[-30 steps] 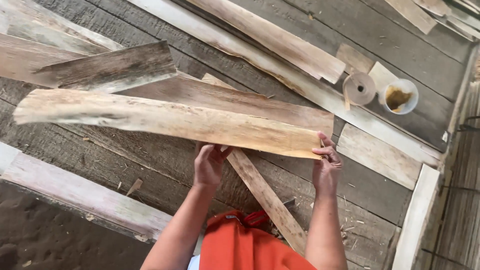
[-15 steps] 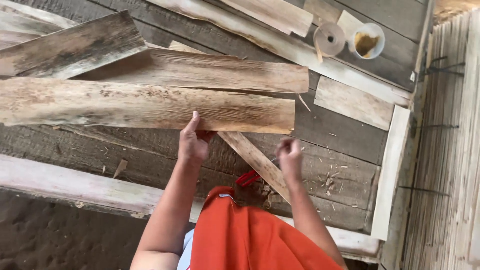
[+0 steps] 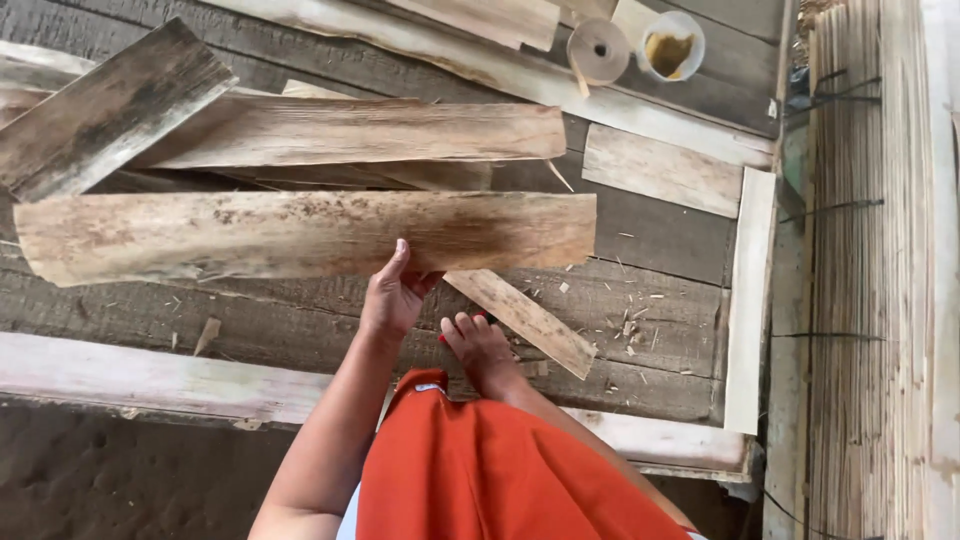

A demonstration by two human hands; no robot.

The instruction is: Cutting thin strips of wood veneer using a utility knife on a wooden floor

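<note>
My left hand (image 3: 395,295) grips the near edge of a long pale wood sheet (image 3: 250,235), thumb on top, holding it flat and crosswise over the plank floor. My right hand (image 3: 480,345) is lower, just in front of my orange garment (image 3: 500,470). Its fingers are curled over a small red object (image 3: 441,340) that is mostly hidden. A narrow wood strip (image 3: 530,320) lies slanted beside that hand, partly under the sheet.
More wood sheets (image 3: 350,130) and a dark weathered board (image 3: 100,105) lie behind the held one. A tape roll (image 3: 598,50) and a small cup with brown contents (image 3: 670,45) sit at the back right. A pale beam (image 3: 150,375) edges the floor. Stacked thin slats (image 3: 870,300) fill the right.
My right hand let go of the sheet's right end and dropped to the red object. My left hand kept the sheet and shifted its grip along the near edge.
</note>
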